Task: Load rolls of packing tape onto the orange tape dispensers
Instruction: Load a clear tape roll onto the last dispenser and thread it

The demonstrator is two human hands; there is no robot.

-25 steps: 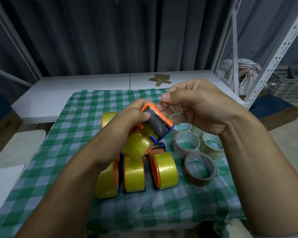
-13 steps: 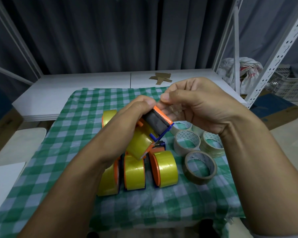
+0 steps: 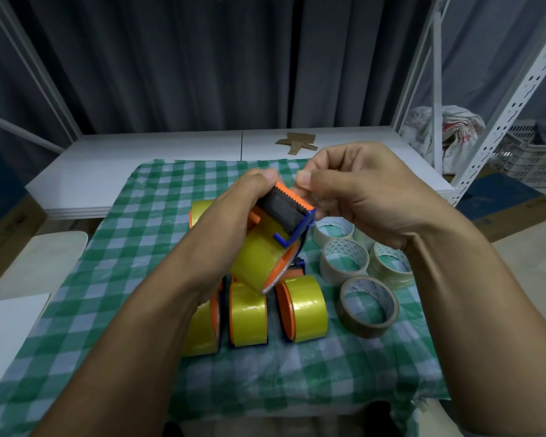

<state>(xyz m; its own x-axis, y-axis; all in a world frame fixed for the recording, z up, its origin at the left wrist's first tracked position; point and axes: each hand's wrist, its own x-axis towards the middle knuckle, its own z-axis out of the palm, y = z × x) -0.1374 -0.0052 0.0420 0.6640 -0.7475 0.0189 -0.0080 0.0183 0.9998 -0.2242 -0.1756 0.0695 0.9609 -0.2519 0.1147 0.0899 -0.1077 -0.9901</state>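
Your left hand (image 3: 234, 216) wraps its grip round the loaded tape dispenser (image 3: 281, 212), tilted above the table (image 3: 123, 165); your right hand (image 3: 360, 197), fingers curled, pinches its serrated edge.

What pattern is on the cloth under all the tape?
The cloth has green and white checks, clearest in the head view.

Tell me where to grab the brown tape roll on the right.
Pinch the brown tape roll by its near wall from above, one finger inside the core: it lies flat, hole up, with bare checked cloth on that side.
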